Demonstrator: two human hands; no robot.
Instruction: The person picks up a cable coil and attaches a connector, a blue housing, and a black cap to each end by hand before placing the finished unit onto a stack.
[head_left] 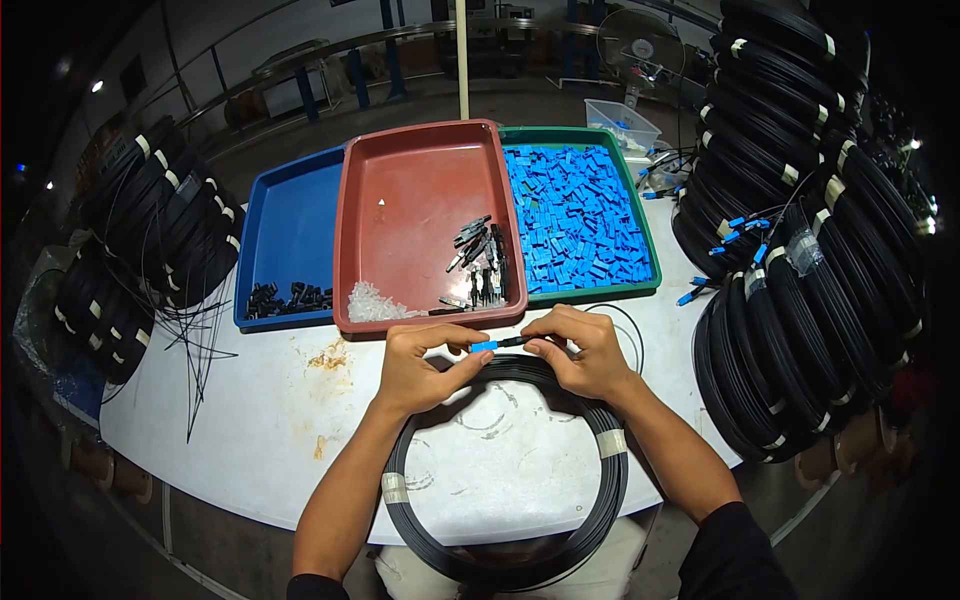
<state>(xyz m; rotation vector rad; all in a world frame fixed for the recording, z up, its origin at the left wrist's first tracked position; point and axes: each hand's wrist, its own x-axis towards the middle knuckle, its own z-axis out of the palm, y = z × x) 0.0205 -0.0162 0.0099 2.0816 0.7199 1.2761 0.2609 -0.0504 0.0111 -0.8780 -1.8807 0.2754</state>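
Note:
Between thumb and fingers, my left hand [425,360] pinches a small blue connector housing [484,346]. My right hand [578,350] grips the black cable end [515,341], which meets the right side of the blue housing. Whether the two parts are fully joined cannot be made out. Below both hands lies a coil of black cable [400,515], bound with pale tape, on the white table and over its front edge. A loop of thin cable curves up to the right of my right hand.
Behind my hands stand a blue tray [290,215] with black parts, a red tray [420,190] with clear pieces and connector parts, and a green tray [640,225] full of blue housings. Taped cable coils are stacked at left [165,215] and right [800,350].

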